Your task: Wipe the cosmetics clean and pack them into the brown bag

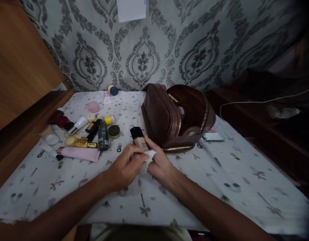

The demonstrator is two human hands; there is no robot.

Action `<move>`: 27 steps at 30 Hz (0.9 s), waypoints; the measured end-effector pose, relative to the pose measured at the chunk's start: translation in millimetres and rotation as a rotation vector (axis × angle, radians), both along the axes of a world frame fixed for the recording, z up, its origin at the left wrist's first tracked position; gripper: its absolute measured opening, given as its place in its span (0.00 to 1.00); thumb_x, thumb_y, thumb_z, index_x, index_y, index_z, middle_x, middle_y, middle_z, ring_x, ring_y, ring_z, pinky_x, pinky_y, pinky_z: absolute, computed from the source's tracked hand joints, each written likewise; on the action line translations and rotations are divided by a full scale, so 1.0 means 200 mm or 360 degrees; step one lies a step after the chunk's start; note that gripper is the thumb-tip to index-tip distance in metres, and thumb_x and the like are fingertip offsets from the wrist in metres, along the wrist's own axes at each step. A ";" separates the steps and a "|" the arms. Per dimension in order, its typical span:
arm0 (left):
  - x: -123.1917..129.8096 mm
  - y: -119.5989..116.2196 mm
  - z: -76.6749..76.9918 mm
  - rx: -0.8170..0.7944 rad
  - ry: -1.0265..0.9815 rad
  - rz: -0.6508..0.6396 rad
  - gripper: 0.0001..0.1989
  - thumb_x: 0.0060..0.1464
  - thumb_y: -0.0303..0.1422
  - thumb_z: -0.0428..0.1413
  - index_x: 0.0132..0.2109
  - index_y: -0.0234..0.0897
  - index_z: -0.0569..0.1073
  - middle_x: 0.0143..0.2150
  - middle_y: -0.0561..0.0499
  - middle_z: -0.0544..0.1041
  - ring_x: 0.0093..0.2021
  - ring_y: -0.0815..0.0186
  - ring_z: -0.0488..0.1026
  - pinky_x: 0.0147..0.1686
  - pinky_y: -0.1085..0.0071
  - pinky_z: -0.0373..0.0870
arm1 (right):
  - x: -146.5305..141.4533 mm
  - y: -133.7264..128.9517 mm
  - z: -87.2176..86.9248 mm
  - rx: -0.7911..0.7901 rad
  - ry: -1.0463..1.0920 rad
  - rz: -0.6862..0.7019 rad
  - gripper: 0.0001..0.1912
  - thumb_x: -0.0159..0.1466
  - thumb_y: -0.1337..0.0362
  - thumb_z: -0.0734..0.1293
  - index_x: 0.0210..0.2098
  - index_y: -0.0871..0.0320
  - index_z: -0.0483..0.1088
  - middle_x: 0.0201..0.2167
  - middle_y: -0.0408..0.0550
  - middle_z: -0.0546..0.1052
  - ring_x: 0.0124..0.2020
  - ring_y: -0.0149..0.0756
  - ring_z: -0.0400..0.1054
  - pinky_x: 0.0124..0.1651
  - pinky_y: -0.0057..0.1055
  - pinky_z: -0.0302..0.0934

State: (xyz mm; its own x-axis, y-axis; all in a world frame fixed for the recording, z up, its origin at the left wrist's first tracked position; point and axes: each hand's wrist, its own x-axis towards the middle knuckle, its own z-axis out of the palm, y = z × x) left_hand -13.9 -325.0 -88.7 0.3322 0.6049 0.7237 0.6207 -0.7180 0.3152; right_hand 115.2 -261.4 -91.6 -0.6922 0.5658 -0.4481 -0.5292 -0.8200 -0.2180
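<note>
Black-capped beige bottle (141,143) rests clamped in the right hand's (162,165) grip, beside the brown leather bag (157,113); the left hand (123,167) pinches white tissue (150,154) against it, apparently wiping. Rotation calls for steady support. Manoeuvring room lies toward the white patterned tabletop's (209,190) near edge.

Dim, uneven light, dark right edge (corners stretched), soft detail throughout.

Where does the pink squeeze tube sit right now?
In the head view, the pink squeeze tube lies on the table's left side, just nearer the person than the gold tube and dark green bottle.
</note>
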 end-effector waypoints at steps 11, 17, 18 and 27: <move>-0.04 0.04 0.00 0.0396 0.0312 0.0187 0.06 0.61 0.29 0.56 0.46 0.35 0.72 0.41 0.45 0.73 0.43 0.62 0.71 0.43 0.66 0.74 | -0.02 -0.02 0.02 0.0110 0.0087 0.0008 0.21 0.72 0.55 0.58 0.43 0.65 0.75 0.33 0.51 0.81 0.37 0.36 0.76 0.40 0.29 0.69; -0.08 0.06 0.04 0.0258 0.0174 0.0285 0.07 0.64 0.31 0.51 0.48 0.35 0.70 0.42 0.44 0.70 0.43 0.62 0.70 0.42 0.65 0.74 | -0.02 -0.01 0.01 0.0286 0.0094 -0.0028 0.15 0.70 0.57 0.62 0.42 0.62 0.75 0.35 0.49 0.82 0.37 0.33 0.75 0.40 0.26 0.69; -0.09 0.06 0.04 0.0252 0.0146 0.0288 0.07 0.65 0.30 0.51 0.48 0.36 0.69 0.41 0.44 0.70 0.43 0.62 0.70 0.42 0.65 0.74 | -0.02 -0.01 0.01 0.0292 0.0095 -0.0043 0.14 0.70 0.58 0.63 0.40 0.61 0.75 0.35 0.48 0.82 0.37 0.33 0.75 0.41 0.27 0.69; -0.13 0.08 0.07 -0.0170 -0.0220 0.0375 0.05 0.66 0.29 0.48 0.40 0.37 0.68 0.32 0.54 0.69 0.33 0.69 0.69 0.35 0.73 0.66 | -0.04 -0.01 -0.04 0.0419 0.0035 -0.0063 0.09 0.60 0.60 0.74 0.37 0.57 0.74 0.31 0.42 0.81 0.37 0.34 0.75 0.44 0.30 0.69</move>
